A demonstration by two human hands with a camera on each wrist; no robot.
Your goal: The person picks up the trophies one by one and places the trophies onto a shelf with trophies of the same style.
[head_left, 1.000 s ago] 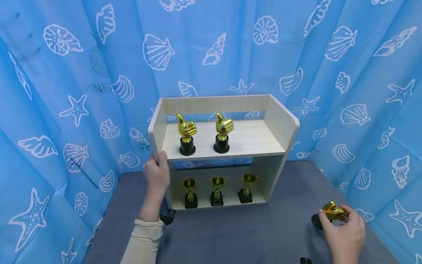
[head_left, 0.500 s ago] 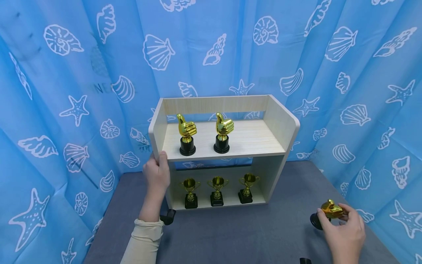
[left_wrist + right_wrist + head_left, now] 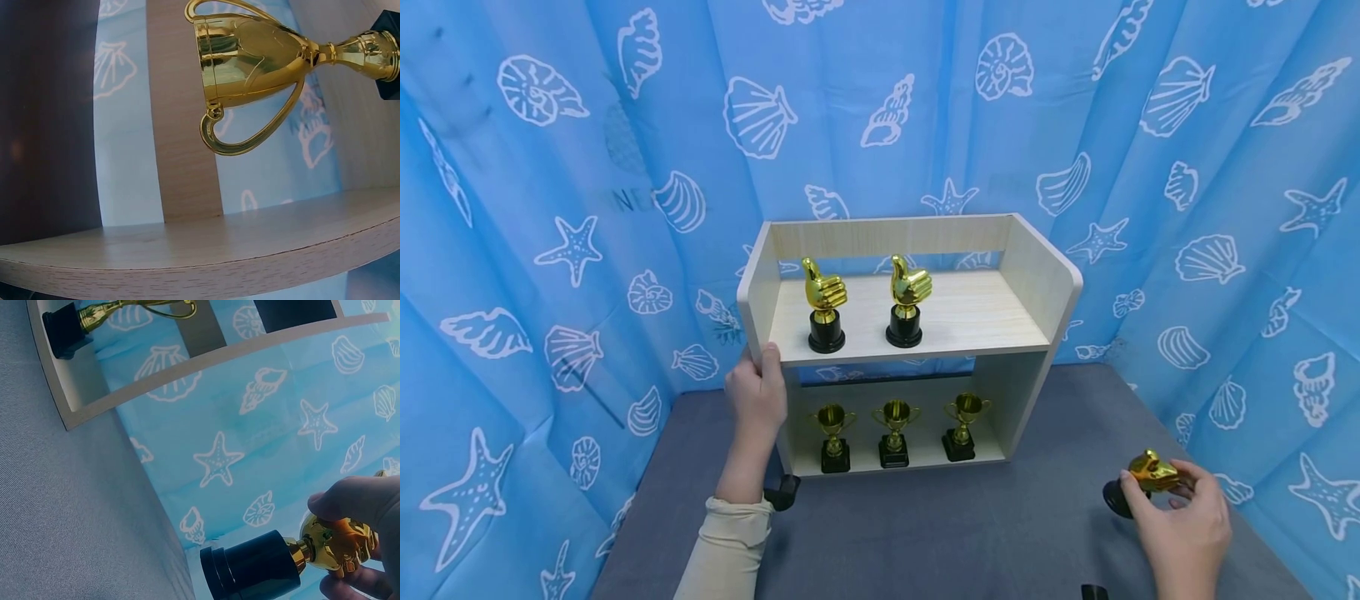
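My right hand (image 3: 1183, 521) grips a gold thumbs-up trophy (image 3: 1152, 472) by its gold top, tilted over, its black base pointing left. The right wrist view shows the same trophy's black base (image 3: 253, 569) and the thumb (image 3: 356, 499) across the gold part. On the left, my left hand (image 3: 757, 398) holds the front edge of the pale wooden shelf's (image 3: 760, 292) left side panel. Two more thumbs-up trophies, a left one (image 3: 826, 304) and a middle one (image 3: 906, 302), stand upright on the upper board. Below them stand three gold cups: left (image 3: 832, 437), middle (image 3: 894, 433), right (image 3: 961, 427).
The shelf stands on a grey cloth-covered table (image 3: 955, 533). Behind and around hangs a blue curtain (image 3: 850, 167) with white shell prints. A black strap piece (image 3: 782, 493) sits at the left wrist. In the left wrist view, a gold cup (image 3: 256, 59) appears close up.
My right hand has raised the thumbs-up trophy slightly and shifted it a little to the left. My left hand, the shelf and the trophies on it stay where they were.
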